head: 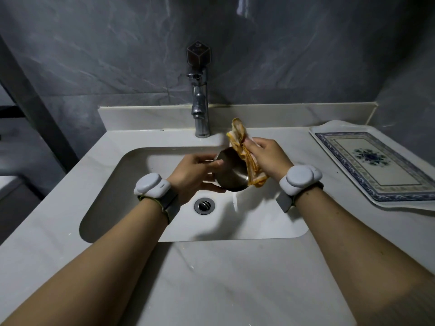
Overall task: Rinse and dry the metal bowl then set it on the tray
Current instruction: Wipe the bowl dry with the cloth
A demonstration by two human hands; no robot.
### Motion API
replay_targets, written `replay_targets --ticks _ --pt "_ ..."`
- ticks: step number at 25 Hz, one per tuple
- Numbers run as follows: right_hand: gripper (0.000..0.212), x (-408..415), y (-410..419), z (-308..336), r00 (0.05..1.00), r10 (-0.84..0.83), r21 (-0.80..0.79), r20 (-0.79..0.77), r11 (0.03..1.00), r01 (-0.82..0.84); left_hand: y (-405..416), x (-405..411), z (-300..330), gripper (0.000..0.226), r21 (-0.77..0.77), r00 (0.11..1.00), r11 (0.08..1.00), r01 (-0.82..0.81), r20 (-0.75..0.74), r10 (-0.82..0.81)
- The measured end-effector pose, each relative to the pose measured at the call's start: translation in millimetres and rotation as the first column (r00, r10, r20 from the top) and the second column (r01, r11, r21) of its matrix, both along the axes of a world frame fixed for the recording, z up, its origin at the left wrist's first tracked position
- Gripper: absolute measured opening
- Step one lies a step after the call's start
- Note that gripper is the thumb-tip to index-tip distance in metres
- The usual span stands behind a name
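1. The left hand point(193, 175) holds a small round metal bowl point(231, 172) above the white rectangular sink point(106, 208), fingers curled along its upper rim and thumb under its lower edge.
2. The bowl is tipped on its side, its brushed steel outside facing the person, well above the round chrome drain point(204, 205).
3. The right hand point(268, 156) is clenched round a crumpled orange and cream cloth point(244, 158), which it presses against the bowl's right side.
4. One end of the cloth sticks up past the fingers; the other hangs below the bowl's edge.
5. Each wrist carries a white rounded device on a grey strap point(300, 178).
6. A chrome tap point(200, 107) stands behind the sink against the grey marbled wall point(94, 55); I see no water at its spout.
7. A white rectangular tray with a blue patterned border point(376, 165) lies on the pale marble worktop point(223, 278), right of the sink, well apart from the bowl.
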State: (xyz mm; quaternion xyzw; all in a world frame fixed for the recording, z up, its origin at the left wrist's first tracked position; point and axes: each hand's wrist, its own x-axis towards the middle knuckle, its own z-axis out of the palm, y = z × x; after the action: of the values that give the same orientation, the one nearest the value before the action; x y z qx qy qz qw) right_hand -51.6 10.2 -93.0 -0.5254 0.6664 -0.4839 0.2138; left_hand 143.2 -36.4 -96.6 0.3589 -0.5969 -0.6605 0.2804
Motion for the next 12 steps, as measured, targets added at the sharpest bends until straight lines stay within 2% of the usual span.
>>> replay_targets --ticks 2,5,12 --pt "0.043 -2.6 -0.7 -0.6 0.998 -0.030 0.001 0.056 1.000 0.030 -1.7 1.8 0.8 0.024 0.083 0.997 0.996 -0.037 -0.062 0.042" --pt "0.043 -4.4 -1.1 -1.8 0.997 -0.048 0.001 0.055 0.999 0.048 -4.3 4.1 1.4 0.025 0.141 0.992 0.988 -0.066 -0.098 0.080" --pt "0.026 -3.2 -0.9 1.0 0.995 0.095 -0.021 -0.010 0.995 -0.095 -3.6 8.3 5.2 0.022 0.103 1.000 0.995 0.014 0.002 -0.014"
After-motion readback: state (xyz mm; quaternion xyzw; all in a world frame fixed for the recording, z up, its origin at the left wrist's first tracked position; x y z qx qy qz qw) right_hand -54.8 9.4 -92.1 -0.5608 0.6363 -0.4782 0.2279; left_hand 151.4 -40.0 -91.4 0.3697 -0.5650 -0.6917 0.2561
